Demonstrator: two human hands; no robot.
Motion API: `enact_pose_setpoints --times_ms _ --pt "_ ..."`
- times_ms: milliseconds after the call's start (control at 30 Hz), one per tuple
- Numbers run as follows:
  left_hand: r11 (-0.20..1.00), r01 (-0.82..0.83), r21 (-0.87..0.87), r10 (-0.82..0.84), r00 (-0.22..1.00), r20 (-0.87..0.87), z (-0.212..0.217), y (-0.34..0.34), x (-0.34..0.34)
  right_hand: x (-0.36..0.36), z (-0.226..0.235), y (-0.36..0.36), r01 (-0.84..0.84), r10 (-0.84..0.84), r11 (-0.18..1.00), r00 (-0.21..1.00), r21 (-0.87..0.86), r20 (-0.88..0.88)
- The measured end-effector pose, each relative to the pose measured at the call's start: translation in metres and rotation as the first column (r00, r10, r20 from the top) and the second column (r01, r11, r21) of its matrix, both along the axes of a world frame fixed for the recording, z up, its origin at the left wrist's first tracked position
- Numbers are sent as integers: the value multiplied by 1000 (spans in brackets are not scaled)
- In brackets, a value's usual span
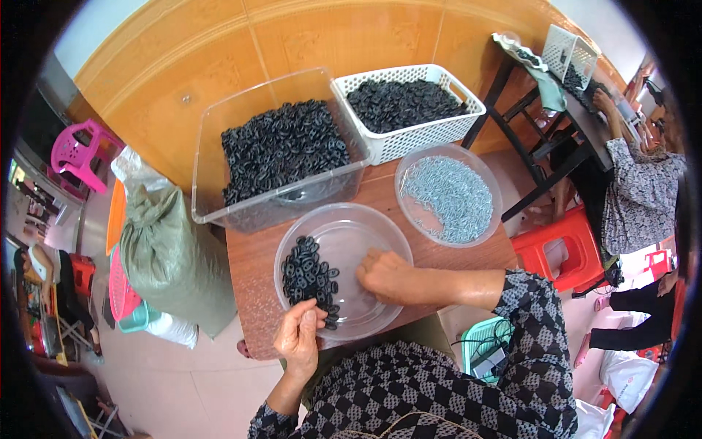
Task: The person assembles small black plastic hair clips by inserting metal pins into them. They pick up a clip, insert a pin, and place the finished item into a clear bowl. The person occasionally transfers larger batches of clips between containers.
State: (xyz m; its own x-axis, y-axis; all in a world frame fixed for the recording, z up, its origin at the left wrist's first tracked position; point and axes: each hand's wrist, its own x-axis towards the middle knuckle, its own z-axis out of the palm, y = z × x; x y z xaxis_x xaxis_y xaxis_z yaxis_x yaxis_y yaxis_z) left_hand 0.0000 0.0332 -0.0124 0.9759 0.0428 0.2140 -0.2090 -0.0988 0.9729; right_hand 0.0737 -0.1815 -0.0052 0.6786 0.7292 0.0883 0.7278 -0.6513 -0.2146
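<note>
A clear round bowl (380, 227) stands on the brown table (252, 267) in front of me, with a pile of small black rings (307, 274) in its left half. My right hand (385, 274) lies inside the bowl on its bare right side, fingers curled down; what they pinch is hidden. My left hand (298, 338) hovers at the bowl's near rim beside the black rings, fingertips pressed together on something small that I cannot make out.
Behind the bowl stand a clear bin of black rings (281, 146), a white basket of black rings (406, 106) and a clear bowl of small metal pieces (450, 196). A green sack (164, 252) leans at the left. A red stool (559, 249) and another person (636, 186) are at the right.
</note>
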Motion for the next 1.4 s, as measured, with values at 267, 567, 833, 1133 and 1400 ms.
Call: enact_pose_setpoints --times_ms 267,567,833,1133,1400 --pt "999 38 -34 -39 999 -19 -4 -1 2 -4 2 -1 -41 40 999 998 30 55" --pt "993 111 -39 -113 991 -67 10 14 5 -11 1 5 -104 102 994 992 15 79" --pt "997 -1 75 -10 989 146 44 42 53 -17 -2 15 -101 124 986 976 135 -176" --pt "983 -43 177 -3 968 250 75 58 89 -12 3 13 -115 131 989 975 94 -182" --pt "735 -151 661 -155 912 380 116 63 164 15 50 -6 -169 206 977 904 128 -375"
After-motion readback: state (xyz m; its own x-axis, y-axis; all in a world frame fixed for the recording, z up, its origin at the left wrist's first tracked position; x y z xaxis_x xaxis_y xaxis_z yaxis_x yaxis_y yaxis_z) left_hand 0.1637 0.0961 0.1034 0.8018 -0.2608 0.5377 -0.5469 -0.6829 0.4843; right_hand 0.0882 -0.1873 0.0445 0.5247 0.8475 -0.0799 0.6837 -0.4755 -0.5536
